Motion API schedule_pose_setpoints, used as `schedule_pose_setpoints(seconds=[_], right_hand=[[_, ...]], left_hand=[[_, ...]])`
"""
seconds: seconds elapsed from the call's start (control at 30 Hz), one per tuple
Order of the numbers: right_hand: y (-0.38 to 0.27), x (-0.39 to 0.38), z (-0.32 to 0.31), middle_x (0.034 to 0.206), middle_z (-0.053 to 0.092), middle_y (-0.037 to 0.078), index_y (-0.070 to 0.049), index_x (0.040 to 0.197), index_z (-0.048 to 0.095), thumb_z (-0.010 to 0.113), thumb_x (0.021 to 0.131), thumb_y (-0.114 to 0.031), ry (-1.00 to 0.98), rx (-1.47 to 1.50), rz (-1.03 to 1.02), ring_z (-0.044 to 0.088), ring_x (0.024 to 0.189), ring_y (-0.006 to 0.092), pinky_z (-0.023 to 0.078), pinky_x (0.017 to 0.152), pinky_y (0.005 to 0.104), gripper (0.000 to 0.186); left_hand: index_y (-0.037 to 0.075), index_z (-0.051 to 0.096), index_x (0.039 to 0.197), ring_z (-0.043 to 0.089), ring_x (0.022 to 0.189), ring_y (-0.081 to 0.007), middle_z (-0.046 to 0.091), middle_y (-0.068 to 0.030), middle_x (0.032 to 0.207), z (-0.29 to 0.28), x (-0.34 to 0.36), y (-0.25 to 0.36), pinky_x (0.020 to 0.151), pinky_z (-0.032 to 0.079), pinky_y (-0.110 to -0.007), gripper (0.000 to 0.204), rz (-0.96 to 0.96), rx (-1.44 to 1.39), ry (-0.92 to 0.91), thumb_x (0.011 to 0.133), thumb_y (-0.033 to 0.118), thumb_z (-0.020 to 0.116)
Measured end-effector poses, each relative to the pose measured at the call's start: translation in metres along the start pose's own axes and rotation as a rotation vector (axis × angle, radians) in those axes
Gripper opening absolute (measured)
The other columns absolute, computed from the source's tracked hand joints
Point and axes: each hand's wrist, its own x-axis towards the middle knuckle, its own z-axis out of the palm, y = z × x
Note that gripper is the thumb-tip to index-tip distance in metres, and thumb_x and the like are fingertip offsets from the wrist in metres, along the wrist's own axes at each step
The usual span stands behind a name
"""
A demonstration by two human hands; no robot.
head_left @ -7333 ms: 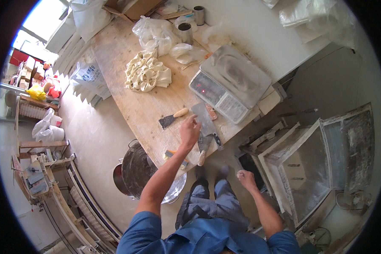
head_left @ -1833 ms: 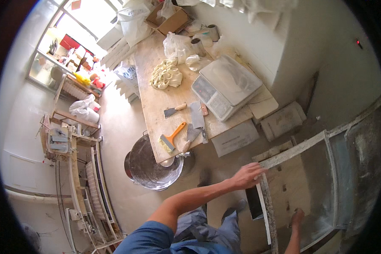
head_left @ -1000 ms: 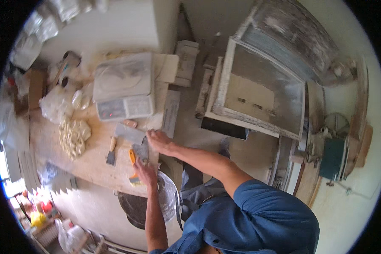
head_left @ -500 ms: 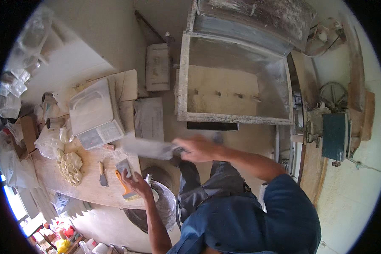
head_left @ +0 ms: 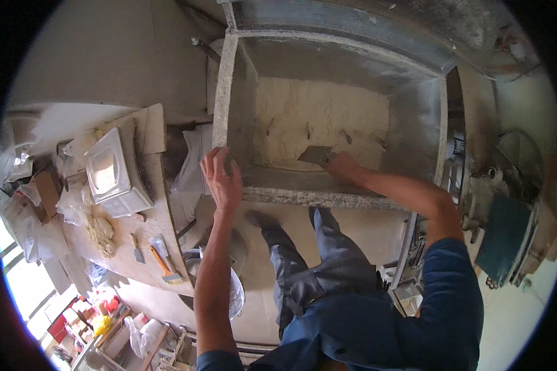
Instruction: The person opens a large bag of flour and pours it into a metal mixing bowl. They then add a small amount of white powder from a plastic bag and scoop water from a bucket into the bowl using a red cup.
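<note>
In front of me stands a large open metal bin (head_left: pixel 328 196) with a flour-crusted rim. Pale flour-like powder (head_left: pixel 328 102) covers its bottom, with several dark bits poking through. My right hand (head_left: pixel 342 168) reaches over the near rim and is closed on a broad-bladed metal tool (head_left: pixel 314 154). Its dark blade touches the powder near the bin's front wall; whether it is a knife or a scraper I cannot tell. My left hand (head_left: pixel 221 179) is at the bin's near left corner, fingers stretched out and apart, with nothing in it.
A wooden table (head_left: pixel 158 213) on the left carries a scale (head_left: pixel 114 179), dough pieces (head_left: pixel 99 235), a wooden-handled scraper (head_left: pixel 137 248) and an orange-handled tool (head_left: pixel 162 263). A plastic-lined metal bowl (head_left: pixel 235 290) stands beside it. Machinery with a green panel (head_left: pixel 504 230) is at right.
My right hand has carried the bladed tool from beside the table into the bin. My left hand has left the scrapers on the table and moved up to the bin's corner.
</note>
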Motion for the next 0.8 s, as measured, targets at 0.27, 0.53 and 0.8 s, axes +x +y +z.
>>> schedule_pose_setpoints(seconds=[0.27,0.53,0.8], right_hand=[[0.031,0.055,0.092,0.086,0.070,0.009,-0.011,0.093,0.080,0.076,0.083,-0.013,-0.224,-0.428,-0.160,0.070,0.088,0.0267,0.055,0.072,0.0441,0.011],[0.066,-0.012,0.092,0.090,0.073,0.009,-0.011,0.097,0.081,0.074,0.086,-0.021,-0.467,-0.445,-0.090,0.071,0.093,0.0281,0.053,0.075,0.0476,0.017],[0.061,-0.030,0.067,0.101,0.076,0.014,-0.010,0.101,0.080,0.072,0.085,-0.020,-0.510,-0.253,0.042,0.073,0.096,0.0349,0.054,0.076,0.0511,0.020]], left_hand=[[0.007,0.067,0.122,0.055,0.115,-0.0380,0.060,-0.0142,0.126,0.018,-0.002,-0.006,0.100,0.046,-0.050,0.043,-0.017,0.157,-0.010,0.081,-0.004,0.068],[0.008,0.067,0.122,0.057,0.114,-0.0379,0.060,-0.0128,0.126,0.018,0.001,-0.006,0.101,0.046,-0.050,0.044,-0.023,0.148,0.011,0.080,-0.003,0.068],[0.008,0.066,0.121,0.056,0.115,-0.0363,0.060,-0.0117,0.123,0.015,0.001,-0.012,0.102,0.045,-0.050,0.044,-0.025,0.146,-0.009,0.078,-0.002,0.068]])
